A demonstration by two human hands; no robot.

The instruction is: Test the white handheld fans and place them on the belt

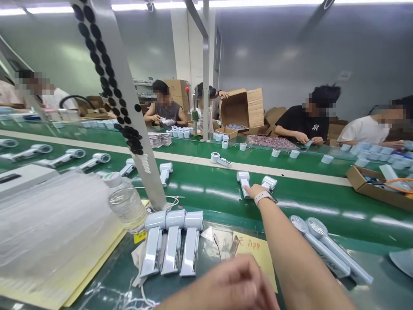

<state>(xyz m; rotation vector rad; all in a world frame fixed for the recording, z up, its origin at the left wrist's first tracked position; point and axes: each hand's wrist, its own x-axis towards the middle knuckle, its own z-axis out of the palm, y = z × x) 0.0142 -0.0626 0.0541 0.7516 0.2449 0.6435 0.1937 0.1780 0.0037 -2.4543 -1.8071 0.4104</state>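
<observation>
- A green belt (325,199) runs across the whole scene, a pale strip along its far part; several pale devices lie on its left stretch.
- The dark green bench (105,269) fills the near side, just below the belt.
- A metal post (123,64) dotted with round black stickers slants up at left.
- Co-workers sit across the belt, among them a person in a black T-shirt (298,122), head bent over their hands.
- An open cardboard box (235,113) tilts behind the far edge, another person's hand at its top.
- Clear plastic sleeves (58,232) cover the bench's left end, yellow sheets beneath them.
- Two long wands (335,252) lie side by side at right.
- The right hand (254,190) reaches over the belt, a digit against the handle of a pale-blue device (244,184) lying there; whether it grips cannot be told. A second device (269,184) lies just beside that hand.
- The left hand (237,284) is near the bottom edge, fingers curled inward, blurred and partly cut off; I cannot tell whether it holds anything.
- Three similar devices (172,249) stand in a close row on the bench.
- A clear bottle (126,202) leans just left of them.
- A yellow note (258,254) with red writing, "App" legible, lies right of the row.
- A pale wristband (262,196) circles the right wrist.
</observation>
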